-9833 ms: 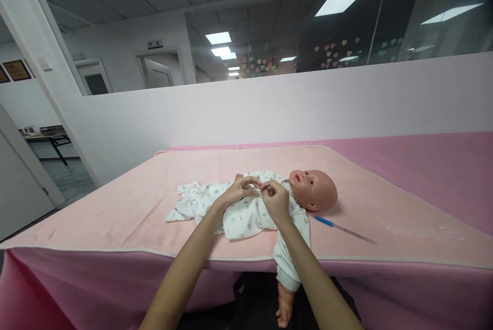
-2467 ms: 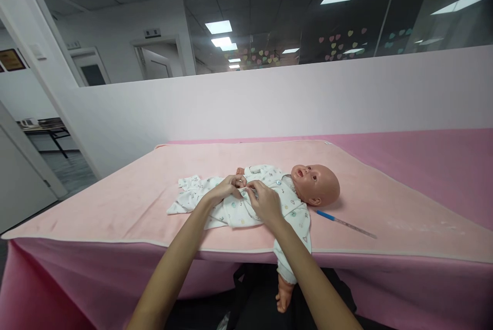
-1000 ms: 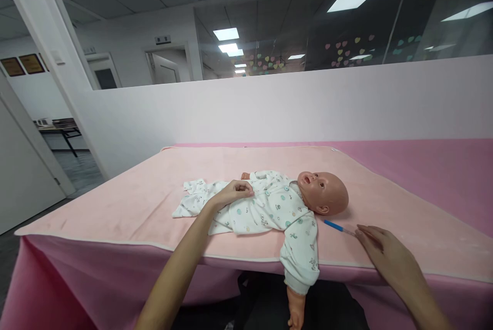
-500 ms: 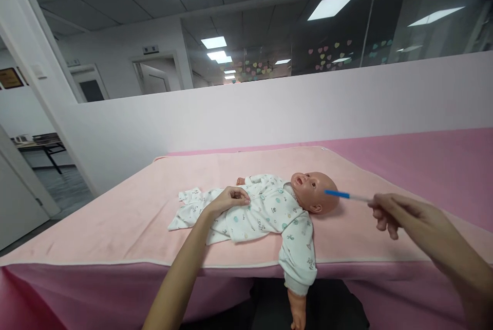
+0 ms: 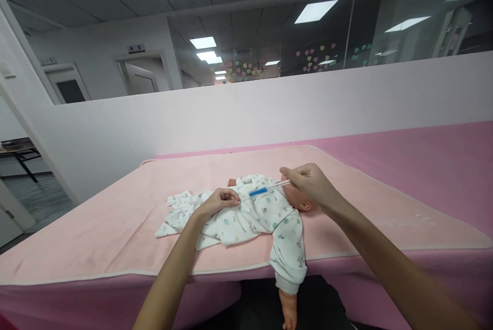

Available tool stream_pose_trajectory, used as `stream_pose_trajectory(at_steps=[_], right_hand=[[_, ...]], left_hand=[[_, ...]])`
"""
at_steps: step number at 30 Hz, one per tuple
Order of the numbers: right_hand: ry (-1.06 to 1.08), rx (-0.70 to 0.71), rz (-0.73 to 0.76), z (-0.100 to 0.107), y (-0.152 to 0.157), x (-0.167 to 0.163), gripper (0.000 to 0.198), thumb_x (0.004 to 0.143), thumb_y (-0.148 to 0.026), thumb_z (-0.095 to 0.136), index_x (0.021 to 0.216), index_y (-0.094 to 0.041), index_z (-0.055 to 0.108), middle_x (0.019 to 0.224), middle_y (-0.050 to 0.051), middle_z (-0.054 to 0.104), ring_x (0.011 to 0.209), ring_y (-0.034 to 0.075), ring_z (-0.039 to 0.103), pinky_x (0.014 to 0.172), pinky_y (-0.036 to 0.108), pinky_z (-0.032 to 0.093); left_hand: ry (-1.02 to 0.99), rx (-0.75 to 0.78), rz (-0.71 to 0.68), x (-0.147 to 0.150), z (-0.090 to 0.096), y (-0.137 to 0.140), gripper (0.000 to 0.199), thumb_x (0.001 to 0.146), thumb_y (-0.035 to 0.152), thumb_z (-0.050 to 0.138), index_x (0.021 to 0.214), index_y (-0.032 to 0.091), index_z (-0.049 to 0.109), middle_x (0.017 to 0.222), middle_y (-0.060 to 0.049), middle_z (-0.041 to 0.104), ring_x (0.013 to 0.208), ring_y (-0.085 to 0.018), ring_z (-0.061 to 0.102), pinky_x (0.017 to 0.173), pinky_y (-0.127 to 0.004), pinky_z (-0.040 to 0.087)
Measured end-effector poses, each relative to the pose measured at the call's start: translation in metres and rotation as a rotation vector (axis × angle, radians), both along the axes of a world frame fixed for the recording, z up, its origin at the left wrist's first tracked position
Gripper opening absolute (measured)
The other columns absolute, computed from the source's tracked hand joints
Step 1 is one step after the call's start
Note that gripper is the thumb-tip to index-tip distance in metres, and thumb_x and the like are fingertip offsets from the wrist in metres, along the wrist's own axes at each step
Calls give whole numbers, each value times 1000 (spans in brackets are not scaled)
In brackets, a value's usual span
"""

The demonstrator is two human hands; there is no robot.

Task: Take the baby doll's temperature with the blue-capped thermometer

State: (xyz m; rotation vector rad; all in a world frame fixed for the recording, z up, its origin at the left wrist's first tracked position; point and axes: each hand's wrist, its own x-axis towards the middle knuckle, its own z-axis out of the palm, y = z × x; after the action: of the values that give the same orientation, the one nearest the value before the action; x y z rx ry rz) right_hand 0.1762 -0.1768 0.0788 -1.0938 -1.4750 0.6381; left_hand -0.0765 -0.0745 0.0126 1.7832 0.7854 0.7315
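Note:
A baby doll [image 5: 250, 217] in a white printed suit lies on its back, one arm hanging over the near edge. In my right hand [image 5: 308, 181] is a thin clear stick with a blue section [image 5: 258, 192], pinched by its clear end and pointing left above the doll's chest. My left hand [image 5: 219, 202] is over the doll's belly with thumb and fingers pinched together. Something small and clear seems to lie between its fingertips and the stick's tip, too faint to name. My right hand covers most of the doll's face.
A peach blanket [image 5: 127, 232] lies under the doll on a pink-covered table [image 5: 442, 165]. Behind stands a low white wall [image 5: 231, 119] with glass above it. A dark object [image 5: 316, 299] is below the near edge.
My right hand has moved left with the stick, from beyond the doll's head to above its chest, close to my left hand. The view has shifted slightly right.

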Motion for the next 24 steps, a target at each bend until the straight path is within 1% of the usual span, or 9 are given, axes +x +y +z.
stream_pose_trajectory(at_steps=[3,6,7,8,11,13,18,22,24], right_hand=[[-31,-127,45,-3,5,3,52,77,-48,49,40,-21,23,35,-6,23,32,5,23,34,22,20],[-26,-112,-39,1,0,9,51,76,-42,51,40,-21,22,36,-7,20,34,4,19,37,23,18],[-18,-110,-44,4,-3,12,51,75,-40,52,39,-21,22,37,-7,19,35,4,18,37,23,17],[0,-124,-18,7,-7,13,51,75,-39,53,39,-21,22,37,-7,18,35,4,17,37,23,17],[88,-226,168,16,-18,17,50,77,-38,50,39,-20,25,36,-7,20,35,4,19,37,23,17],[142,-285,246,19,-19,18,49,78,-36,49,38,-20,27,35,-7,22,34,4,20,35,23,17],[311,-421,401,14,-7,12,49,80,-36,46,40,-21,23,32,-8,19,30,5,17,32,22,15],[235,-450,372,11,-2,0,46,79,-39,49,43,-20,29,33,-8,23,29,4,19,31,21,14],[186,-411,326,13,-3,-4,47,79,-39,50,43,-20,27,34,-8,22,30,3,17,32,21,13]], left_hand=[[12,18,4,1,2,-2,22,64,33,71,74,14,64,61,2,51,60,-8,45,57,-20,35],[43,41,14,2,2,-1,23,64,34,70,74,14,64,61,1,50,59,-9,44,56,-20,34],[54,45,15,3,2,-1,23,64,35,69,74,14,64,61,1,49,60,-9,43,56,-21,33],[63,50,17,3,2,0,24,65,35,69,74,14,64,62,1,49,60,-9,43,56,-21,33],[73,59,24,4,0,2,25,65,36,69,75,14,64,63,0,49,61,-10,44,56,-21,33],[76,62,25,4,-1,3,25,65,36,69,75,14,63,63,0,49,61,-10,43,56,-21,33],[75,72,29,3,0,2,26,64,37,69,75,14,64,62,0,49,61,-10,44,57,-21,34],[63,69,39,4,0,1,24,63,36,70,73,14,64,62,0,51,60,-10,45,56,-21,33],[66,75,45,4,0,0,24,63,36,70,72,14,64,61,0,51,59,-10,44,55,-21,33]])
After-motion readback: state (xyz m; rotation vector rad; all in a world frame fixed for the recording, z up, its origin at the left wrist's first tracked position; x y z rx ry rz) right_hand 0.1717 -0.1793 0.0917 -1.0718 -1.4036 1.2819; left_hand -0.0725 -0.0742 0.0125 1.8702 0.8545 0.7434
